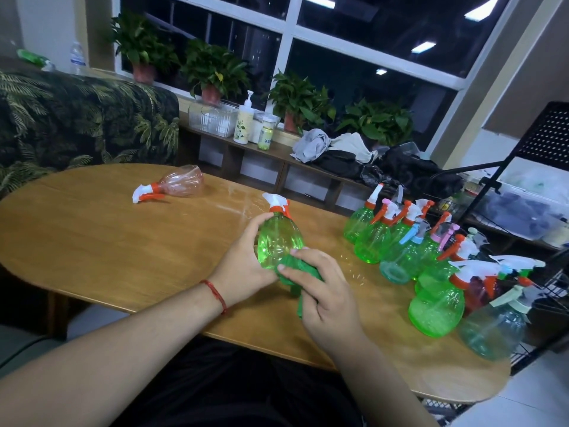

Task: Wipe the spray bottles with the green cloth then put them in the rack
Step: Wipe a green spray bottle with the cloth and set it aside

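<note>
Over the bench (92, 235) middle, the left hand (243, 260) curls its fingers round a green spray bottle (278, 235); the right hand (323, 294) clamps the green cloth (297, 268) against its base. Probably light, slick plastic: grip the belly.

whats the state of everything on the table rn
green bottle, held in left hand, cloth against it
cloth, bunched in right hand
pink bottle, lying on its side, untouched
other bottles, standing at the table's right end
</note>
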A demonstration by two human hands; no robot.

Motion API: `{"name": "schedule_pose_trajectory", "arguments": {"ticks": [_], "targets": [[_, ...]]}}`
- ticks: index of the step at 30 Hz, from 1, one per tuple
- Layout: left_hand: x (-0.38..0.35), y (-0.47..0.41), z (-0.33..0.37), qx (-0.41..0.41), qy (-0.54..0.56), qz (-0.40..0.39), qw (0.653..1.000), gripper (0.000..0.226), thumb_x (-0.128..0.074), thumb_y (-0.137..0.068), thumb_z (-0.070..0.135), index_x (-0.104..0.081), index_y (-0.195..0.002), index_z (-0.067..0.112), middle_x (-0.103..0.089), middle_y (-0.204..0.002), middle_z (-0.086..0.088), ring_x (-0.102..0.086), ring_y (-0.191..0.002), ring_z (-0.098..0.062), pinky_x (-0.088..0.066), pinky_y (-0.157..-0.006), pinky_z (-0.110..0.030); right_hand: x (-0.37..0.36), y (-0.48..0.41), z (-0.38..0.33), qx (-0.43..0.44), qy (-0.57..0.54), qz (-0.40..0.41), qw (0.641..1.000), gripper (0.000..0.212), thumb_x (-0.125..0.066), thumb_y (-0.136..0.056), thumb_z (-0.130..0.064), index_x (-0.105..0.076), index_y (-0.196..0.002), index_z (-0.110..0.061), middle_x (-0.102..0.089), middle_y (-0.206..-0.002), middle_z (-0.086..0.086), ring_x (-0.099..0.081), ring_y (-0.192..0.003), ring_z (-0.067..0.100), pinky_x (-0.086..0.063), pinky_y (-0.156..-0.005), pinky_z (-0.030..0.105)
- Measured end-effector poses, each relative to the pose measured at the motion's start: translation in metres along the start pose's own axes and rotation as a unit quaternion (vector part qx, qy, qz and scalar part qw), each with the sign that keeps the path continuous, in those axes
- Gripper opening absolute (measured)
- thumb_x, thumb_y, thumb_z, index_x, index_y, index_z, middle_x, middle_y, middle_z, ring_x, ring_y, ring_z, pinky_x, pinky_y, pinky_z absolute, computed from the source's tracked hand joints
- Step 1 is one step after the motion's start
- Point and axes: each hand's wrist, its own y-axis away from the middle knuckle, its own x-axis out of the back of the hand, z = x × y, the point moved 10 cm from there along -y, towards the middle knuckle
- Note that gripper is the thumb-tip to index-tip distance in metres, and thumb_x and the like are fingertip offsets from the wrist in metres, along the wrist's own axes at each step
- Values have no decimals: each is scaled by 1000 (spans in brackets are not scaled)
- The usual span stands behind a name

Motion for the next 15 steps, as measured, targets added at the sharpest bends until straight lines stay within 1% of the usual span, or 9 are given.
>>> {"name": "schedule_pose_trajectory", "arguments": {"ticks": [3,7,9,11,13,14,15], "targets": [[1,0,-3,4,-1,2,1000,100,-97,-71,17,-41,-152,34,-65,-136,4,-68,-119,-11,-57,-103,-35,-1,-4,-1,4,3,-4,1000,54,-54,-87,18,-80,-122,-13,-64,-138,6,-56,-133,27,-45,-112,35],[0,1,-2,2,-2,4,1000,109,-101,-61,42,-42,-152,37,-63,-141,3,-65,-126,-15,-54,-108,-42,0,-22,9,-44,-17,-1,999,54,-53,-90,13,-80,-124,-19,-64,-138,0,-56,-132,21,-42,-113,27],[-2,2,1,-10,-12,-9,1000,112,-101,-59,49,-42,-153,35,-59,-146,4,-60,-133,-15,-50,-113,-43,-1,-39,23,-100,-36,2,994,55,-50,-91,8,-80,-121,-26,-64,-137,-8,-55,-132,17,-40,-114,24],[-5,4,4,-16,-19,-26,999,112,-100,-59,53,-43,-153,34,-55,-150,8,-56,-138,-13,-46,-117,-42,-5,-56,44,-185,-92,-7,978,57,-47,-93,8,-82,-116,-30,-65,-131,-14,-57,-130,11,-43,-114,27],[-9,7,6,-14,-28,-45,999,112,-98,-58,58,-41,-153,39,-53,-151,12,-53,-140,-11,-45,-118,-40,-11,-68,63,-271,-158,-28,949,56,-46,-97,11,-83,-110,-29,-67,-127,-11,-60,-123,3,-48,-113,30],[-11,8,7,-12,-30,-56,998,111,-97,-59,60,-40,-152,41,-52,-151,12,-53,-139,-11,-46,-117,-41,-14,-71,70,-307,-181,-38,933,56,-46,-98,10,-84,-107,-31,-68,-127,-9,-62,-120,1,-50,-112,31],[-13,9,7,-10,-31,-64,997,110,-97,-60,60,-39,-152,43,-53,-151,12,-54,-139,-11,-47,-116,-42,-15,-72,76,-337,-199,-44,919,56,-47,-99,9,-84,-104,-33,-70,-127,-7,-64,-119,4,-53,-110,33]]}}
